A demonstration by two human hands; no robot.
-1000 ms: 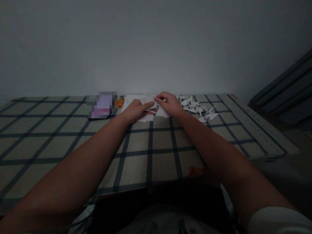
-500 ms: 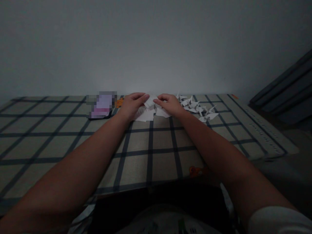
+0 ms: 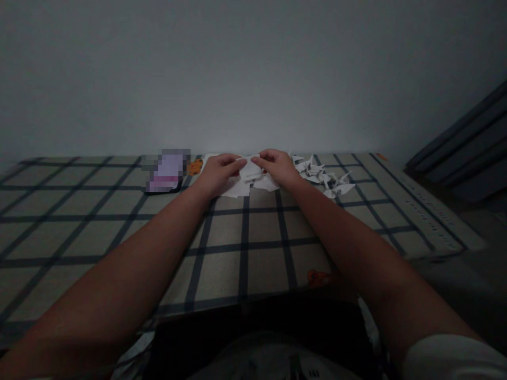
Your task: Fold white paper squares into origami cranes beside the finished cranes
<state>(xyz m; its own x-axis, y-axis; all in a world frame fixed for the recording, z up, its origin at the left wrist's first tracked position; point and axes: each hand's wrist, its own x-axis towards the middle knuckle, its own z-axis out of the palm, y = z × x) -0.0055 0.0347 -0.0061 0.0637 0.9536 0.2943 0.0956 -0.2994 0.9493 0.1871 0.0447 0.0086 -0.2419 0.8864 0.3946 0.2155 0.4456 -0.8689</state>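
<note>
A small folded piece of white paper (image 3: 251, 170) is held up between my two hands, just above the table. My left hand (image 3: 219, 171) pinches its left edge between thumb and fingers. On the opposite edge, my right hand (image 3: 277, 164) grips it the same way. Beneath them lie loose white paper sheets (image 3: 236, 189), partly covered by the hands and the held piece. To the right of my right hand, several folded paper cranes (image 3: 317, 171) sit in a loose cluster.
A phone (image 3: 166, 171) with a blurred-out lilac screen stands left of my left hand. The checked tablecloth (image 3: 261, 227) spreads over the table, which meets a plain wall (image 3: 253, 79) at the back. Dark folded fabric (image 3: 471, 142) hangs at the right.
The held paper has turned and now shows a broader, flatter face toward me. Both hands have shifted slightly to the right, still pinching it.
</note>
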